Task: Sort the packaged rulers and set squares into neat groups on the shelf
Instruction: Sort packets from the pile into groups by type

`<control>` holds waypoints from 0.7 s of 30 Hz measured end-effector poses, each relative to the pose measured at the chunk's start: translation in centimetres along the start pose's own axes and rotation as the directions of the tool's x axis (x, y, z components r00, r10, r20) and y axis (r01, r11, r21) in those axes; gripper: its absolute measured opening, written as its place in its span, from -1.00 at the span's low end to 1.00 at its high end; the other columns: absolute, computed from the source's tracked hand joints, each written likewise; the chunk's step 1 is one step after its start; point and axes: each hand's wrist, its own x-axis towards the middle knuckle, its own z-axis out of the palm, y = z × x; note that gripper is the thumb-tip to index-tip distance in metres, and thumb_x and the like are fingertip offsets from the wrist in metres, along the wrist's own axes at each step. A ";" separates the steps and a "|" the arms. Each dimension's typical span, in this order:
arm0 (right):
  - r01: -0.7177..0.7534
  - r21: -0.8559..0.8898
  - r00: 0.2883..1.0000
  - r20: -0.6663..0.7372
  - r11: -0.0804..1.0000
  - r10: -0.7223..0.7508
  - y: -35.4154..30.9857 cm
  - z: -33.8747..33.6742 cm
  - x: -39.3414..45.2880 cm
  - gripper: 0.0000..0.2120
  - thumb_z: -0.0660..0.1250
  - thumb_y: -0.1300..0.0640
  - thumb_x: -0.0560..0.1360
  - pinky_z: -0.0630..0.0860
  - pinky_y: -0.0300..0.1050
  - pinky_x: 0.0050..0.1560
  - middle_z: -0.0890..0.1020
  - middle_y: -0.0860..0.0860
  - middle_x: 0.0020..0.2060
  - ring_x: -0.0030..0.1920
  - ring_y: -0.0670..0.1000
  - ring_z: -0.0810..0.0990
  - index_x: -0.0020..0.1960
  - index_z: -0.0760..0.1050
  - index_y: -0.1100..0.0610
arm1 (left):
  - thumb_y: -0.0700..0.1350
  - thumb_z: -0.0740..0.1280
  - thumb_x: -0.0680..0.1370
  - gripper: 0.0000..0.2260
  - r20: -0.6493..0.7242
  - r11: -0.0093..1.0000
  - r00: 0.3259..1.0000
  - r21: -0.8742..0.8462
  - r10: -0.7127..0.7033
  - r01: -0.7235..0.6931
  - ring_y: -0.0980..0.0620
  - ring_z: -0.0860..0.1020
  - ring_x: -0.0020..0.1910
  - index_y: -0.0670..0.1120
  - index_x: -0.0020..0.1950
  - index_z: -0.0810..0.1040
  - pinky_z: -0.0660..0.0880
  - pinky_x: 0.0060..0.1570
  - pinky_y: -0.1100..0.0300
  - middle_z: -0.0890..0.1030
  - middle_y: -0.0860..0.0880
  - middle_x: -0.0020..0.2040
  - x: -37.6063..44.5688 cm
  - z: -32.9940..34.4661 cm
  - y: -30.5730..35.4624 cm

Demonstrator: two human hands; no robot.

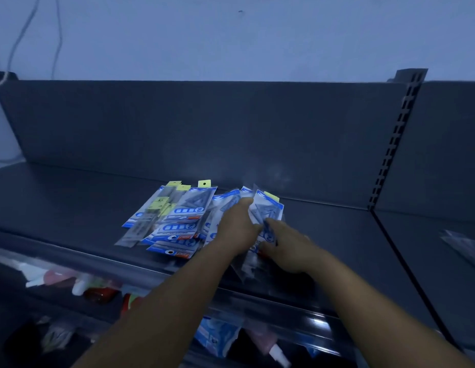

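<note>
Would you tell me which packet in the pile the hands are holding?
The rightmost packet, a blue-and-white set square pack raised between the left hand and right hand; the others lie flat to its left.

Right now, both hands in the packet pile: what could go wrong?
1. The left hand and right hand work on the same blue-and-white set-square packets; slippery film could let some slide off.
2. The loose fan of clear ruler packets with yellow tags overlaps the blue ones, so groups may stay mixed.
3. The lowest packet lies near the dark grey shelf's front edge; a nudge might drop it onto the lower shelf.
</note>
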 end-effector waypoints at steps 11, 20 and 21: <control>0.016 0.172 0.998 -0.066 0.985 -0.004 0.3 -0.3 -0.5 -0.40 0.27 0.04 0.56 0.31 -0.15 0.33 0.26 -0.02 0.47 0.40 0.01 0.33 0.53 0.12 0.02 | -0.27 0.42 0.42 -0.49 0.050 0.914 0.983 -0.363 -0.178 0.184 -0.06 0.62 0.02 -0.11 0.35 0.41 0.58 -0.02 0.10 0.61 -0.12 0.11 0.5 -0.3 0.8; 0.065 0.182 0.993 -0.106 0.981 -0.046 0.5 0.1 -0.8 -0.39 0.26 0.07 0.57 0.26 -0.25 0.27 0.23 -0.04 0.48 0.42 -0.02 0.29 0.54 0.07 -0.03 | -0.38 0.40 0.38 -0.68 0.035 0.887 0.985 -0.429 -0.172 0.170 -0.09 0.64 -0.06 0.01 -0.05 0.49 0.62 -0.06 0.00 0.64 -0.12 -0.03 0.3 -0.1 0.9; 0.073 0.189 0.993 -0.107 0.979 -0.053 0.4 0.0 -0.9 -0.39 0.26 0.08 0.57 0.25 -0.24 0.27 0.24 -0.04 0.48 0.42 -0.02 0.29 0.54 0.08 -0.04 | -0.39 0.39 0.38 -0.66 0.025 0.887 0.985 -0.432 -0.171 0.165 -0.10 0.64 -0.07 0.04 -0.09 0.47 0.62 -0.10 0.01 0.63 -0.11 -0.04 0.3 -0.3 0.9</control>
